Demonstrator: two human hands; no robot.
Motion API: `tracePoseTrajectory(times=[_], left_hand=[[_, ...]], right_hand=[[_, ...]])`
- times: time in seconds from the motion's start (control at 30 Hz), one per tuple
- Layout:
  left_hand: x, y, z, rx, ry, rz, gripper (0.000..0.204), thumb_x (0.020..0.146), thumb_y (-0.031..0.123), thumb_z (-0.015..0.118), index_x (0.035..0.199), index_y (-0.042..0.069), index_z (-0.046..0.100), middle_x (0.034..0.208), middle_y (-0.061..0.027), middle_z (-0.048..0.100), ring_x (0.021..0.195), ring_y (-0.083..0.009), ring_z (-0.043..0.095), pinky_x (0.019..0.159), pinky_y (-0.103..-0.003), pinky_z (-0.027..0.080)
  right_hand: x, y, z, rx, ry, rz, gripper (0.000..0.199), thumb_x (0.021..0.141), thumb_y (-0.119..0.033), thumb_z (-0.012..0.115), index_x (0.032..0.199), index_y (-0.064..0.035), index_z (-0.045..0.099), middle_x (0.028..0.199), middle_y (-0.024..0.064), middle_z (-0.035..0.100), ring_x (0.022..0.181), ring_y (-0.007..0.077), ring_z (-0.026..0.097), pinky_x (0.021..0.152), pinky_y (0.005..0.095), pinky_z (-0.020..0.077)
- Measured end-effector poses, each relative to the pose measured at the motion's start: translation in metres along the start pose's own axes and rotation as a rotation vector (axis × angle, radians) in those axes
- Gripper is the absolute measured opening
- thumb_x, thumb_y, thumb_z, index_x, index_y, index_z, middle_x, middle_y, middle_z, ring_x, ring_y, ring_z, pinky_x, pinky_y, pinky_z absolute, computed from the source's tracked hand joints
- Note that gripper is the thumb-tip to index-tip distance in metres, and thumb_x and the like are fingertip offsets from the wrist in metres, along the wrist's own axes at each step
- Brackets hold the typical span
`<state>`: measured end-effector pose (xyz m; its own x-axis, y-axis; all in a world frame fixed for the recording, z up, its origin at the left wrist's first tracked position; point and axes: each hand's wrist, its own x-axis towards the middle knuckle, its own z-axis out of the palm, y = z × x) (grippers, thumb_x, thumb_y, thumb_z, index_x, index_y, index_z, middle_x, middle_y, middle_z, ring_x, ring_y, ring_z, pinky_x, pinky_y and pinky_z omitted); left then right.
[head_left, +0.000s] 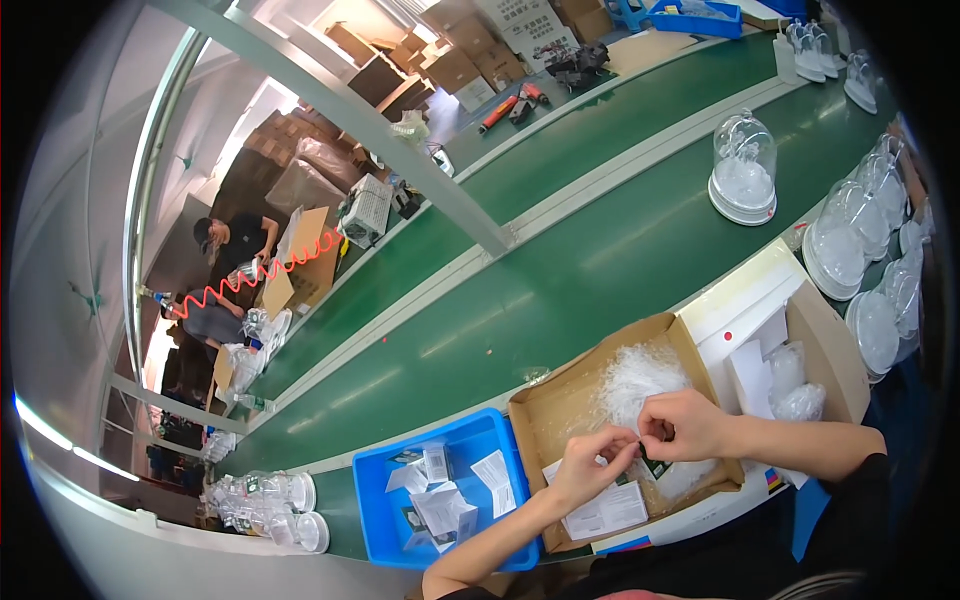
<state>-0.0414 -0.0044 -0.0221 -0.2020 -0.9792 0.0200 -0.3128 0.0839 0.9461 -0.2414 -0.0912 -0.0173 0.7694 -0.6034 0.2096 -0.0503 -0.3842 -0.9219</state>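
Note:
My left hand (588, 466) and my right hand (684, 424) meet over a shallow cardboard tray (592, 351). Thumb and fingers are pinched together on each, close around a small dark bit that I cannot make out. Just below the fingertips shows a dark green printed card (656, 466), partly covered by the hands. Behind them in the tray lies a heap of thin white plastic strands (638, 378). White printed cards (606, 513) rest at the tray's near left, beside my left wrist, and a clear plastic bag (686, 480) lies near my right.
A blue bin (368, 505) of folded cards stands left of the tray. At right is an open white box (735, 318) with plastic-wrapped pieces. A clear dome on a white base (742, 198) stands on the green conveyor belt (440, 345); more domes (838, 245) crowd the right. People work far left.

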Motion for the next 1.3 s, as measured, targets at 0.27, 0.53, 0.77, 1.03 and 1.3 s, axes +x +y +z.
tracePoseTrajectory(times=[0.27, 0.53, 0.77, 1.03, 1.3], left_hand=[[0.0002, 0.0013, -0.0002, 0.078, -0.01, 0.026, 0.011, 0.089, 0.001, 0.065, 0.099, -0.002, 0.066, 0.083, -0.0085, 0.071, 0.07, -0.0126, 0.07, 0.063, -0.024, 0.054], [0.0005, -0.0007, 0.0, 0.06, -0.015, 0.019, 0.013, 0.089, 0.001, 0.064, 0.102, -0.003, 0.066, 0.084, -0.0091, 0.072, 0.071, -0.013, 0.07, 0.064, -0.024, 0.055], [0.001, 0.0013, 0.0008, 0.035, -0.017, 0.026, 0.014, 0.089, -0.001, 0.063, 0.102, -0.002, 0.066, 0.083, -0.0089, 0.072, 0.072, -0.0138, 0.071, 0.065, -0.024, 0.055], [0.003, 0.0009, -0.0022, 0.051, 0.103, 0.128, 0.04, 0.082, -0.006, 0.067, 0.119, 0.001, 0.057, 0.121, -0.0127, 0.056, 0.095, -0.016, 0.063, 0.073, -0.025, 0.054], [0.0041, 0.0023, -0.0032, 0.047, 0.133, 0.177, 0.069, 0.075, 0.003, 0.077, 0.135, 0.005, 0.044, 0.139, -0.0143, 0.041, 0.125, -0.0233, 0.047, 0.094, -0.035, 0.048]], right_hand=[[-0.001, 0.003, 0.0013, -0.042, -0.031, 0.013, 0.014, 0.073, -0.01, 0.072, 0.077, -0.0053, 0.06, 0.068, 0.0034, 0.063, 0.059, 0.0134, 0.063, 0.056, 0.0262, 0.0517], [-0.0011, 0.0056, 0.0023, -0.023, -0.015, -0.027, 0.013, 0.072, -0.007, 0.071, 0.076, -0.0038, 0.059, 0.065, 0.0032, 0.061, 0.055, 0.0119, 0.059, 0.051, 0.0248, 0.0491], [-0.002, 0.0061, 0.0035, -0.054, -0.026, -0.002, 0.012, 0.072, -0.007, 0.068, 0.076, -0.0042, 0.057, 0.064, 0.0037, 0.06, 0.054, 0.013, 0.058, 0.051, 0.0264, 0.0482], [-0.0008, 0.0065, 0.0002, 0.067, -0.007, 0.075, 0.01, 0.074, -0.005, 0.064, 0.078, -0.0029, 0.055, 0.067, 0.0057, 0.059, 0.056, 0.0129, 0.058, 0.052, 0.0271, 0.0474], [-0.0033, 0.0017, -0.0028, 0.327, 0.056, 0.004, 0.004, 0.08, 0.001, 0.056, 0.081, -0.0009, 0.053, 0.078, 0.0064, 0.063, 0.07, 0.0116, 0.065, 0.061, 0.0251, 0.0535]])
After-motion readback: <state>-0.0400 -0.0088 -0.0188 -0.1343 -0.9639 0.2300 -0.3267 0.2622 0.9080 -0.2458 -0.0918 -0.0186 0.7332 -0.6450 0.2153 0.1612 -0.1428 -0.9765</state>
